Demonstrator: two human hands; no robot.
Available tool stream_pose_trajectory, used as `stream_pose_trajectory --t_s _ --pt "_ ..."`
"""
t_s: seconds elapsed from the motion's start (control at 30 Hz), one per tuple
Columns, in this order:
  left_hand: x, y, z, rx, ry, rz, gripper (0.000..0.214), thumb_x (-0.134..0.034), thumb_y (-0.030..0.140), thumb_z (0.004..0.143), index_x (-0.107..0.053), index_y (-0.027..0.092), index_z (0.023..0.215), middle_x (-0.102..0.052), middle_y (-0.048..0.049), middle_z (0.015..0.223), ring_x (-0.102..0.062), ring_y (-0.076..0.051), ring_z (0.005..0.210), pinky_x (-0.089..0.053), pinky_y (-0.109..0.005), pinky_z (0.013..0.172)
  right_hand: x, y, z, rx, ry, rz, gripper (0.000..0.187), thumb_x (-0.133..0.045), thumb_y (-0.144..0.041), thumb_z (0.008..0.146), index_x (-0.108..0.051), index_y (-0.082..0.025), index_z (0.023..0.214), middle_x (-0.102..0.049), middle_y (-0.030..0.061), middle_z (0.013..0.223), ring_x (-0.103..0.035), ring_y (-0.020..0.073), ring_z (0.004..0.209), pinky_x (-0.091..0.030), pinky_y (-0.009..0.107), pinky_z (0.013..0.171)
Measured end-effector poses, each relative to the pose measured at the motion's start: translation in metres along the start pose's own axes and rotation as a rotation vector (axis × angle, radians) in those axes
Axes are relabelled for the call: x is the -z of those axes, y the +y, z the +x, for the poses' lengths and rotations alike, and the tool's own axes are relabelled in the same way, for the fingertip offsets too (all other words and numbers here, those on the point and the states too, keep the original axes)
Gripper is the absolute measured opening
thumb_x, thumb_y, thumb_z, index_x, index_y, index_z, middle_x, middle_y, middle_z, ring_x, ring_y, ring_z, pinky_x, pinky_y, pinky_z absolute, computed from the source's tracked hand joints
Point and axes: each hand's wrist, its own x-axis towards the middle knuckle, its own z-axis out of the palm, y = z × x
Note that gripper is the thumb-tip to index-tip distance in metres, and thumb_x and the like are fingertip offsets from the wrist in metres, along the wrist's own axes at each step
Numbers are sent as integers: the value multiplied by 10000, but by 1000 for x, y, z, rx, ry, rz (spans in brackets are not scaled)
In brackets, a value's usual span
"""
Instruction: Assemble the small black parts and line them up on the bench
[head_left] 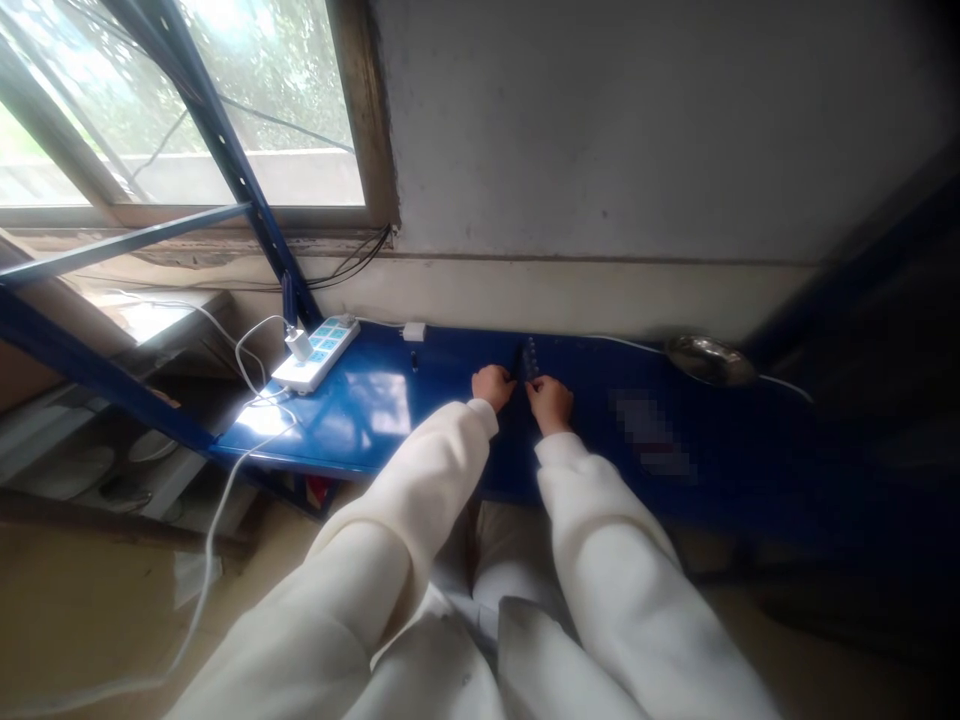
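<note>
Blue bench (448, 368) is backing a clear strip (532, 355) just right of frame centre, whose near end the right hand (552, 404) is pinching, apparently to steady it, while the left hand (492, 386) is resting curled beside a dark slim item (517, 359), grip unclear.

Narrow clear strip (532, 354), uneven in outline, held at its near end by the right grip (553, 403), points far over the blue bench (450, 362). Slim dark item (517, 356), just left, adjoins the left grip (492, 385); detail indistinct.
</note>
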Motion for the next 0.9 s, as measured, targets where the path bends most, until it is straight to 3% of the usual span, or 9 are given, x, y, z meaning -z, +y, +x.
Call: stream_pose_trajectory --t_s 0.23,0.4,0.5,0.67,0.8,0.9 --pt "1 4 -2 9 -40 173 124 -697 290 647 -637 181 644 -635 -63 665 -603 -226 740 -400 -325 741 0 0 -1 -15 -5 24 158 -558 -284 749 -660 -175 798 -677 94 800 -599 211 753 -381 319 687" --pt "15 9 -5 30 -154 300 244 -692 385 658 -615 177 760 -634 -48 779 -586 -203 798 -399 -299 744 4 -2 -4 -36 -51 -12 182 -533 -290 771 -646 -179 862 -669 77 846 -588 216 838 -366 324 729" --pt "38 14 -4 -102 -126 416 284 -667 365 697 -581 165 880 -613 -67 928 -563 -199 861 -391 -297 760 7 -4 -7 -52 -72 -28 220 -529 -299 776 -624 -170 928 -662 83 880 -576 223 873 -356 328 744" --pt "103 14 15 -329 17 670 324 -499 340 830 -494 143 1087 -535 -144 1096 -477 -262 1026 -327 -381 864 10 -6 -13 -70 -18 17 334 -533 -335 776 -546 -141 1047 -658 91 843 -573 239 869 -339 351 760" --pt "145 -6 29 -357 44 811 384 -402 365 869 -441 164 1194 -472 -158 1199 -424 -286 1084 -311 -401 881 10 -6 -15 -68 68 105 283 -509 -348 786 -529 -145 982 -646 53 758 -582 217 783 -334 340 740" --pt "156 -28 31 -294 21 859 418 -377 388 874 -432 167 1225 -465 -154 1212 -449 -283 1054 -355 -368 828 11 -6 -15 -39 166 150 266 -491 -378 788 -514 -153 929 -628 47 755 -572 195 730 -335 321 714"
